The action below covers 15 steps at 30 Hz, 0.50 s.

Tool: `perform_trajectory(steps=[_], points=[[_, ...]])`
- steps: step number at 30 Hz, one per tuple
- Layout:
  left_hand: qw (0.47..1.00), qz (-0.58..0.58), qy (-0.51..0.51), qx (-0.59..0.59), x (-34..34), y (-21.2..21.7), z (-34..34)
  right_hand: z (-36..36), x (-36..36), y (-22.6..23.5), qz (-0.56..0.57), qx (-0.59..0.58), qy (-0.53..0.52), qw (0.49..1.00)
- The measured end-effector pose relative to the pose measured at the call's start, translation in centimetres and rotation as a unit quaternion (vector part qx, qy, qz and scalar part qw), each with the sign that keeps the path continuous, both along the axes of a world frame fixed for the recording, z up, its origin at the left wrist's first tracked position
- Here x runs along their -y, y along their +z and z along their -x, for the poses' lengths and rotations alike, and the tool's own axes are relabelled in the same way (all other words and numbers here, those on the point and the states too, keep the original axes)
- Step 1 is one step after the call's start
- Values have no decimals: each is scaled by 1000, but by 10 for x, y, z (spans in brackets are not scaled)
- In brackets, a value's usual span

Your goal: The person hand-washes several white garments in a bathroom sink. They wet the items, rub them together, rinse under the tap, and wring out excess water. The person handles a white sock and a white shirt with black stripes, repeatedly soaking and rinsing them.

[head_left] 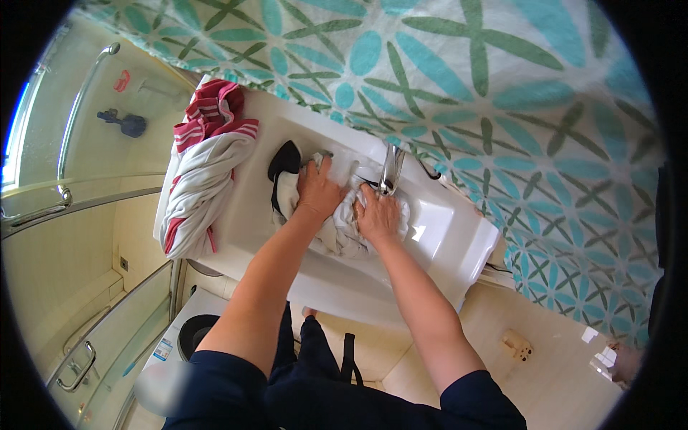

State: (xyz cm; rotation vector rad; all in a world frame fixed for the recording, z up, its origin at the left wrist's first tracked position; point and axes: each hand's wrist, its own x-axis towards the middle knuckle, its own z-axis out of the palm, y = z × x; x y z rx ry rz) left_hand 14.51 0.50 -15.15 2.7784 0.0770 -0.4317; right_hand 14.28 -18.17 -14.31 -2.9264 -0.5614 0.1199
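Note:
A wet white garment (337, 236) with black parts lies bunched in the white sink (344, 287). One black piece (284, 160) of it rests against the basin's left side. My left hand (320, 190) grips cloth at the left of the bundle, fingers pointing up the basin. Close beside it, under the chrome faucet (391, 169), my right hand (378, 213) has its fingers curled into the white fabric. The fingertips of both hands are partly hidden by cloth.
A twisted white and red garment (204, 168) lies on the sink's left ledge. A patterned curtain (444, 79) hangs along the far and right sides. At left stands a glass shower enclosure (107, 337) with metal handles. A beige object (517, 345) sits on the floor at right.

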Motion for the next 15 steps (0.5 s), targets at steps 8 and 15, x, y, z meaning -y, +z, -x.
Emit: perform_trajectory(steps=[8, 15], points=[[991, 97, 19, 90, -6, -45, -44, -31, -15, -8, 25, -110, -175, 978], [922, 272, 39, 273, -14, 75, -15, 7, 19, 129, -221, -29, -84, 971]])
